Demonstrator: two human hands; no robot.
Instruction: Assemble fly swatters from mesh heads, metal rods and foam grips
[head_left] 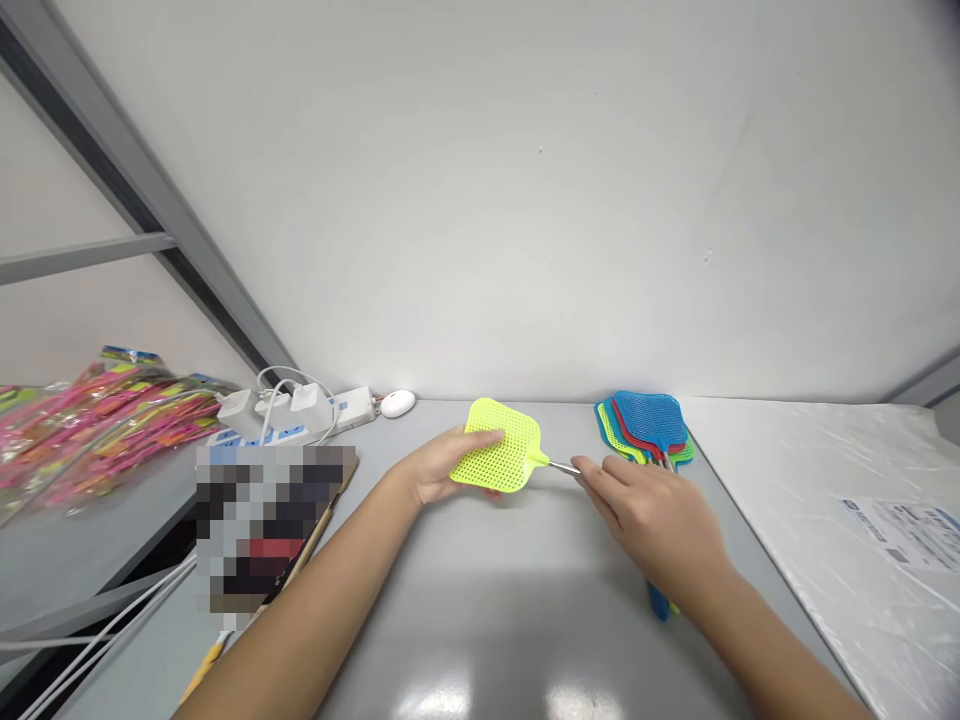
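A yellow-green fly swatter (501,452) with a perforated head is held above the grey table. My left hand (442,465) grips the head from its left side, thumb on top and fingers underneath. From the swatter's neck a thin metal shaft runs right into my right hand (637,505), whose fingers are closed round it; the handle end is hidden by that hand. Just behind my right hand lies a stack of fly swatters (649,420) in blue, red, yellow and green, and a blue handle (658,602) shows below my wrist.
Packaged pink and green items (142,430) lie at far left. Near them are a power strip with white chargers (300,410), a white oval device (397,403) and a blurred-out device (277,530). A white wrapped package (840,480) covers the right side. A wall rises behind.
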